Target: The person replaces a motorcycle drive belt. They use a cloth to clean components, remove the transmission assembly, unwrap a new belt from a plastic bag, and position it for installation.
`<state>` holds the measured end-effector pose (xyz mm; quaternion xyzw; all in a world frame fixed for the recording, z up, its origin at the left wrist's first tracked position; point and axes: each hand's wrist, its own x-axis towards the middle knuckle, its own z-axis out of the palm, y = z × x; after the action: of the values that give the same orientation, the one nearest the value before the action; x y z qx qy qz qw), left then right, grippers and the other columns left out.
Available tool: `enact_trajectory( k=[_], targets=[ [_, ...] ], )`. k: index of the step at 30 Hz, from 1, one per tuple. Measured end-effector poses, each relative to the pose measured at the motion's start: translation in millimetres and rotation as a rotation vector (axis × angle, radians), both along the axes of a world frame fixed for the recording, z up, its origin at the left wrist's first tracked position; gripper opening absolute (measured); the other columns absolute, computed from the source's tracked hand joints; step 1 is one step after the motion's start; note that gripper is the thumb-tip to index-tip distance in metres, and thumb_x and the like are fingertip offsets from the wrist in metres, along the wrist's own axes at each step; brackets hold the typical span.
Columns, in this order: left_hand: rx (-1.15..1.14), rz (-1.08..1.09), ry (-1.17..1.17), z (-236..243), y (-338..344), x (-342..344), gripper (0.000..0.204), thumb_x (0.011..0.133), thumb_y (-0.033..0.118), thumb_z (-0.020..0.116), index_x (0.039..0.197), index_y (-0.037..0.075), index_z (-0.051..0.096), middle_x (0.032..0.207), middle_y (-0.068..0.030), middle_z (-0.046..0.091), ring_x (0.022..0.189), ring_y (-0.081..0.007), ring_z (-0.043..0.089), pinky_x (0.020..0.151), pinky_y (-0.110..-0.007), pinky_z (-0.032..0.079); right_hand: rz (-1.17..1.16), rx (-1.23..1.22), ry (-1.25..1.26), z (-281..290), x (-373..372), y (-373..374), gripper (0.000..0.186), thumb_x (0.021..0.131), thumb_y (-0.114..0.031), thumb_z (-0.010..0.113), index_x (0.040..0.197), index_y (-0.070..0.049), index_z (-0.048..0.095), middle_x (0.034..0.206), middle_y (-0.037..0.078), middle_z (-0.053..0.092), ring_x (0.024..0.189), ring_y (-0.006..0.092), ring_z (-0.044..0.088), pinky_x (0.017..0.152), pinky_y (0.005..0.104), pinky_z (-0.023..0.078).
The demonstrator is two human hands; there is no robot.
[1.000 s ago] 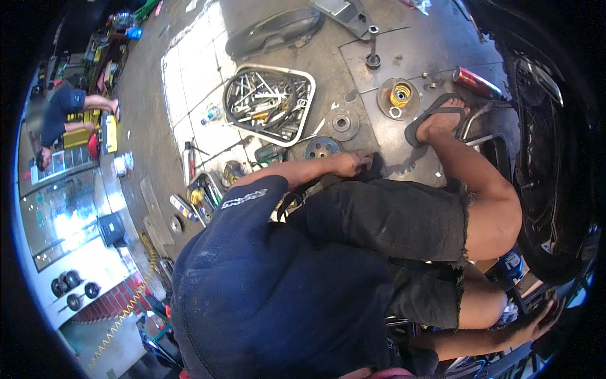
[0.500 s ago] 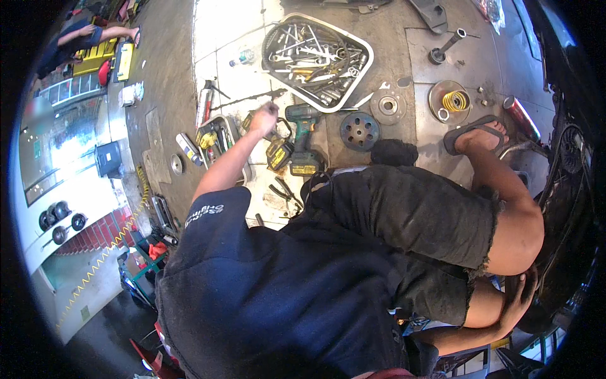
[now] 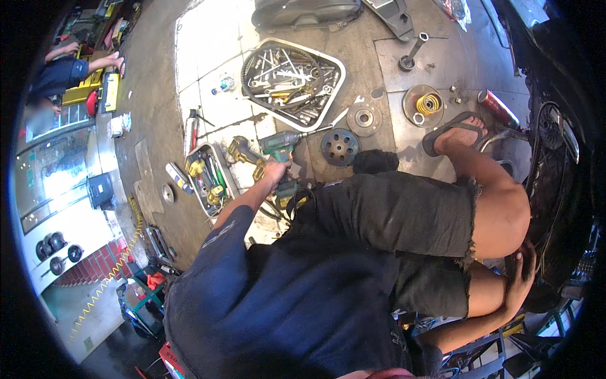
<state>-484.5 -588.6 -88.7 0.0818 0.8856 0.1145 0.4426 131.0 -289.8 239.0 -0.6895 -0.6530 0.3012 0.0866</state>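
My left hand [image 3: 276, 173] is closed round the handle of a teal and black cordless drill [image 3: 281, 141], whose nose points right, toward the tool tray. A thin metal shaft extends from that nose. Just left of it lies a yellow and black cordless drill [image 3: 243, 151]. Pliers with dark handles [image 3: 270, 211] are partly hidden under my left forearm. My right hand [image 3: 521, 278] rests against my bent leg below the knee, fingers stretched and apart, holding nothing.
A white-rimmed tray [image 3: 339, 82] holds many wrenches and sockets. A smaller tray [image 3: 228, 175] has more tools. Right of the drill lie a round drum with holes [image 3: 339, 147], a metal disc [image 3: 364, 119] and a yellow spring [image 3: 428, 104]. A motorcycle-like machine [image 3: 562, 189] stands far right.
My left hand has come down and right from above the yellow drill onto the teal drill's handle. The teal drill's nose has turned. The whole view has shifted slightly; my right hand stays on my leg.
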Motion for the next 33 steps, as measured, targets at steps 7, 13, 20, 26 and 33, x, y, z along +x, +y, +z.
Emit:
enact_trajectory(
  k=[7,13,20,26,33],
  targets=[
    [0.275,0.284,0.086,63,-21,-8,0.039,0.085,0.035,0.071,0.092,-0.004,0.073,0.088,-0.0133,0.073,0.074,-0.0212,0.067,0.071,-0.038,0.053,0.026,0.011,0.046,4,0,-7,0.043,0.104,-0.026,0.055,0.137,0.001,0.056,0.129,0.016,0.063,0.119,0.0266,0.058,0.106,0.0374,0.041],
    [0.281,0.23,0.289,70,38,-73,0.023,0.076,0.013,0.075,0.093,0.0,0.066,0.071,-0.0105,0.068,0.06,-0.0211,0.065,0.052,-0.037,0.049,0.025,0.081,0.031,-2,1,-3,0.045,0.102,-0.026,0.06,0.139,0.0,0.055,0.131,0.019,0.063,0.12,0.0282,0.059,0.107,0.04,0.042],
    [0.708,0.155,-0.015,142,125,-38,0.036,0.084,0.01,0.073,0.114,0.003,0.056,0.074,-0.0073,0.063,0.058,-0.0158,0.06,0.055,-0.032,0.051,-0.046,0.045,0.023,8,3,-19,0.042,0.1,-0.017,0.063,0.136,0.004,0.056,0.126,0.021,0.065,0.117,0.0283,0.06,0.104,0.0381,0.044],
    [0.783,0.214,-0.663,162,224,25,0.036,0.1,0.037,0.062,0.111,0.004,0.056,0.072,-0.0068,0.06,0.066,-0.0191,0.06,0.069,-0.037,0.052,-0.074,0.101,-0.007,5,14,-30,0.041,0.095,-0.018,0.07,0.129,0.002,0.062,0.115,0.021,0.071,0.105,0.0267,0.066,0.097,0.0367,0.049],
    [0.957,-0.163,-0.726,220,362,158,0.041,0.099,0.043,0.058,0.111,0.004,0.058,0.068,-0.0081,0.06,0.062,-0.0208,0.059,0.064,-0.036,0.051,-0.097,0.126,0.017,23,7,-37,0.043,0.09,-0.011,0.073,0.13,0.001,0.061,0.107,0.017,0.071,0.098,0.0264,0.068,0.092,0.037,0.052]
  ],
)
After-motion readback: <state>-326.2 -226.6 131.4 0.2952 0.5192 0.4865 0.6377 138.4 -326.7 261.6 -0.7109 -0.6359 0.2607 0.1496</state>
